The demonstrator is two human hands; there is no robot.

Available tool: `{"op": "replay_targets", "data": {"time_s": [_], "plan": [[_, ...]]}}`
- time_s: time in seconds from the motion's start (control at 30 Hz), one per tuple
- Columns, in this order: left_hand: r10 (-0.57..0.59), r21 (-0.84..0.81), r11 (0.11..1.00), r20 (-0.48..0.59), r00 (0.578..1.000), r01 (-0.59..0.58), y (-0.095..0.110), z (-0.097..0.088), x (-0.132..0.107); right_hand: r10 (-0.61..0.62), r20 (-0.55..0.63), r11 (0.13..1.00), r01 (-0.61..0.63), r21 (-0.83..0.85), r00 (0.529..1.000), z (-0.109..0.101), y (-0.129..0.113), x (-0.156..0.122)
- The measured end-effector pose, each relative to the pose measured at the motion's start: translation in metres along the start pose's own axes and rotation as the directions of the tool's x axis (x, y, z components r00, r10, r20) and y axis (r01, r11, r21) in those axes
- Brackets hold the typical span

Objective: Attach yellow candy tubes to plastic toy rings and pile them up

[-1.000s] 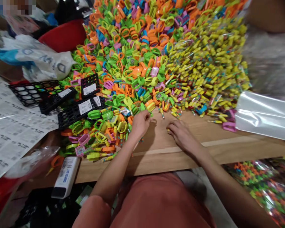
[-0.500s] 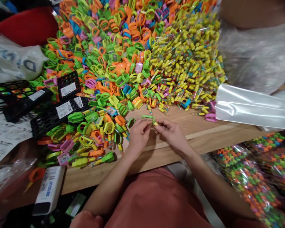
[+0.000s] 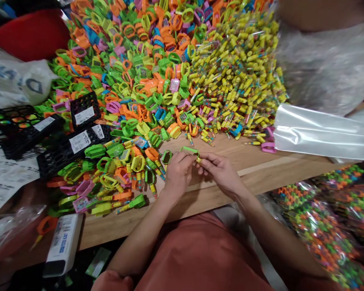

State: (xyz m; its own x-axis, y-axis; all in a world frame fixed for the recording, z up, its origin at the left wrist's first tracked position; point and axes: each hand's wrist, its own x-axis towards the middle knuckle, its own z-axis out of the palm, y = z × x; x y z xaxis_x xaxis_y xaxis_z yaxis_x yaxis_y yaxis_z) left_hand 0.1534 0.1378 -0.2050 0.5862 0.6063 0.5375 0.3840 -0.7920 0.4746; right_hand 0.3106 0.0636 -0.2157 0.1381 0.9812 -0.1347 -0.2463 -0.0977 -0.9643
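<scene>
Just above the wooden tabletop, my left hand point(image 3: 178, 173) pinches a green toy watch band point(image 3: 189, 149) that loops up beyond the fingertips. My right hand point(image 3: 220, 171) meets it from the other side, its thumb and fingers closed on a small yellow-capped tube point(image 3: 198, 160) against the band. Fingers hide most of the tube and where the two touch. Left of my hands lies a heap of toy watches with tubes through them point(image 3: 109, 178). Behind is a large pile of loose colourful toy watches point(image 3: 145, 76), beside a pile of yellow-capped tubes point(image 3: 236, 72).
Black plastic trays point(image 3: 75, 141) with labels lie at the left, near a white bag point(image 3: 18, 81) and a red basin point(image 3: 30, 36). Clear plastic sleeves point(image 3: 321, 131) overhang the right side. Filled bags point(image 3: 318, 226) sit below the table edge. A white box point(image 3: 63, 242) rests at the front left.
The camera view has shifted slightly. My right fingers have curled further under the yellow-capped tube, while both hands stay together at the green toy watch band.
</scene>
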Motion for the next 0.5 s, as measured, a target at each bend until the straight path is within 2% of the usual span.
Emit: {"op": "replay_targets", "data": {"time_s": [0.13, 0.23, 0.37, 0.43, 0.5], "plan": [[0.043, 0.084, 0.995, 0.087, 0.995, -0.050, 0.002, 0.000, 0.000, -0.042, -0.020, 0.994, 0.039, -0.101, 0.999, -0.002, 0.002, 0.003], [-0.015, 0.096, 0.995, 0.139, 0.990, 0.002, 0.004, 0.004, -0.004, -0.079, -0.048, 0.976, 0.067, -0.208, 0.996, 0.000, 0.009, 0.006], [-0.065, 0.079, 0.995, 0.122, 0.990, 0.055, 0.000, 0.008, -0.009, -0.085, -0.061, 0.954, 0.063, -0.292, 0.995, 0.008, 0.017, 0.010], [-0.067, 0.052, 0.997, 0.100, 0.993, 0.062, -0.005, 0.000, -0.009, -0.050, 0.006, 0.967, 0.050, -0.248, 0.999, 0.013, 0.015, 0.014], [-0.097, 0.038, 0.995, 0.087, 0.992, 0.094, -0.011, -0.025, -0.006, -0.062, 0.072, 0.972, 0.077, -0.220, 0.995, 0.013, 0.008, 0.021]]}}
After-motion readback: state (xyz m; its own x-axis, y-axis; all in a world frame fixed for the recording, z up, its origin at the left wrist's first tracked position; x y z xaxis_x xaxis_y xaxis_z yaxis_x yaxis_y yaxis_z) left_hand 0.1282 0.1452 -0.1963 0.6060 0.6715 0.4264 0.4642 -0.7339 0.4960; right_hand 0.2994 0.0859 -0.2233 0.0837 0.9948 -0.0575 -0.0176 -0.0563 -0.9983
